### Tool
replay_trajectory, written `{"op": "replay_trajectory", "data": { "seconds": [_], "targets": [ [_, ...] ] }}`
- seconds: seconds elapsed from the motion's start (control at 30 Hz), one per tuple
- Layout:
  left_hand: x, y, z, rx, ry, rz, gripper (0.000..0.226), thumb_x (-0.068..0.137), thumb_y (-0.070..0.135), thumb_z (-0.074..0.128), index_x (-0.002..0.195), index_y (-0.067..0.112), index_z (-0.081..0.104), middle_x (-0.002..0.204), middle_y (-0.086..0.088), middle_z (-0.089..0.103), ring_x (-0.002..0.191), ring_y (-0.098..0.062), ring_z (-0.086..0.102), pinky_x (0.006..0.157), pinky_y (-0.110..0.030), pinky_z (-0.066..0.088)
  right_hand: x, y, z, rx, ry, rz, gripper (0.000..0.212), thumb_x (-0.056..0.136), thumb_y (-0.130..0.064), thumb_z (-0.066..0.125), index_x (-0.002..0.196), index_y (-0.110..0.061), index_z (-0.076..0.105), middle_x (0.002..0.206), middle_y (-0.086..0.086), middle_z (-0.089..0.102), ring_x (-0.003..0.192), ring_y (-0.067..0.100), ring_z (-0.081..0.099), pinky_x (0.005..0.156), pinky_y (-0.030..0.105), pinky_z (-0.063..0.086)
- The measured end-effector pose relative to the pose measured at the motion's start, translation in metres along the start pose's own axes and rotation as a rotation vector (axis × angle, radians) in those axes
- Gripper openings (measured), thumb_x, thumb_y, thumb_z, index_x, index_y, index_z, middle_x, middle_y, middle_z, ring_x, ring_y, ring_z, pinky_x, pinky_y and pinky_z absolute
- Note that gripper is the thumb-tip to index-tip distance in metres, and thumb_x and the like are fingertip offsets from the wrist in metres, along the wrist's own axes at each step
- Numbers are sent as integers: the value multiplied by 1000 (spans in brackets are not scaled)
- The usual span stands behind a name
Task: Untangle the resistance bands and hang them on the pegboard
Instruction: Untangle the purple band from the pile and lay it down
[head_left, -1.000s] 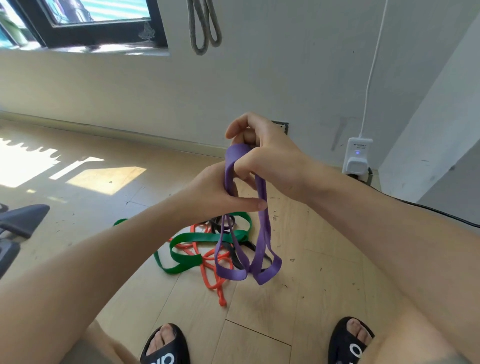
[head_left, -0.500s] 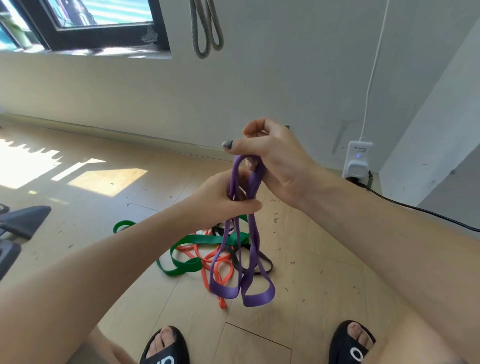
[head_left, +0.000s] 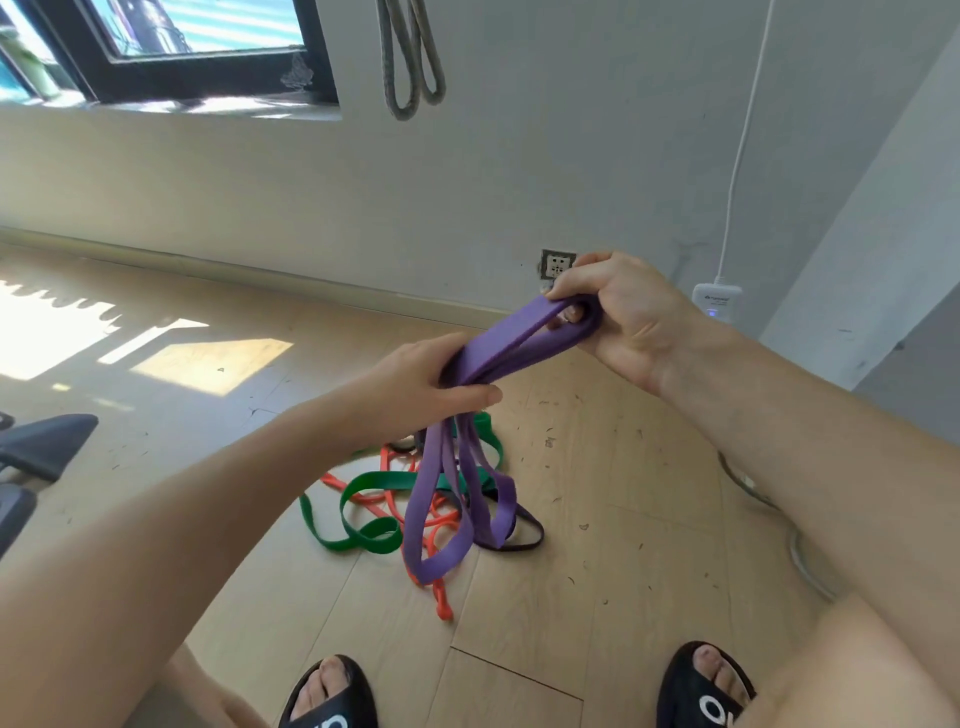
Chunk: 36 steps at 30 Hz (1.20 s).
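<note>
left hand (head_left: 426, 384): grips purple band (head_left: 514, 338) mid-length
right hand (head_left: 623, 317): pinches its looped end
floor (head_left: 597, 519): green band (head_left: 363, 519), orange band (head_left: 441, 603) tangled

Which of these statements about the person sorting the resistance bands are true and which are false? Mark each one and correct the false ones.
1. Both hands hold the purple band. True: the left hand grips it lower down and the right hand holds its upper loop.
2. The green band hangs on the wall. False: it lies on the floor, tangled with the orange band.
3. A grey band hangs on the wall above. True.
4. The purple band lies flat on the floor. False: it is lifted, its loops dangling over the pile.
5. The person is barefoot. False: black sandals are on the feet.
</note>
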<state>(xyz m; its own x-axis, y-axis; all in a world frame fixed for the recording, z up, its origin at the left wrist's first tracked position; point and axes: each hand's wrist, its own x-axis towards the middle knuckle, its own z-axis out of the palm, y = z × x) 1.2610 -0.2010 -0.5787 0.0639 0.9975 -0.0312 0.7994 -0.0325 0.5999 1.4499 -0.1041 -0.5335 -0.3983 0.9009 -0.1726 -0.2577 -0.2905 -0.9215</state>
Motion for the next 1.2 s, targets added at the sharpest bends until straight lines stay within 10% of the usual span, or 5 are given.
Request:
{"op": "replay_trajectory", "data": {
  "seconds": [0.5,0.67,0.8,1.0,1.2],
  "targets": [
    [-5,-11,-9,190,-91,62,14,101,37,58,105,26,53,81,11,54,70,-6,48,64,-25,35,1,11,-22,-539,-171,47,36,86,14,60,114,-9,60,119,14,62,104,24,65,95,39,55],
    [-2,-8,-11,266,-116,84,11,102,33,58,106,25,52,83,8,58,68,-3,51,63,-12,38,-14,9,-1,-1409,-376,-520,56,80,2,59,131,-21,64,133,-4,64,128,15,54,108,27,39],
    [-2,-2,-9,239,-113,107,23,101,34,58,119,20,58,92,4,67,71,-5,55,64,-12,41,-15,43,16,-1754,-580,-508,85,80,-25,70,155,-15,31,132,1,59,122,23,53,107,37,40],
    [-6,-7,-9,258,-126,49,23,99,41,61,107,20,55,86,5,59,74,-13,51,62,-21,37,-4,51,8,-1666,-461,-453,9,91,-18,53,98,-19,46,93,-1,46,87,23,51,71,35,37],
    [-9,-8,-6,208,-135,40,22,95,37,67,102,22,52,89,1,62,80,-21,60,77,-39,54,-11,44,12,-1507,-441,-341,7,88,-12,49,87,-16,44,88,2,53,77,25,51,64,38,40]
  ]
}}
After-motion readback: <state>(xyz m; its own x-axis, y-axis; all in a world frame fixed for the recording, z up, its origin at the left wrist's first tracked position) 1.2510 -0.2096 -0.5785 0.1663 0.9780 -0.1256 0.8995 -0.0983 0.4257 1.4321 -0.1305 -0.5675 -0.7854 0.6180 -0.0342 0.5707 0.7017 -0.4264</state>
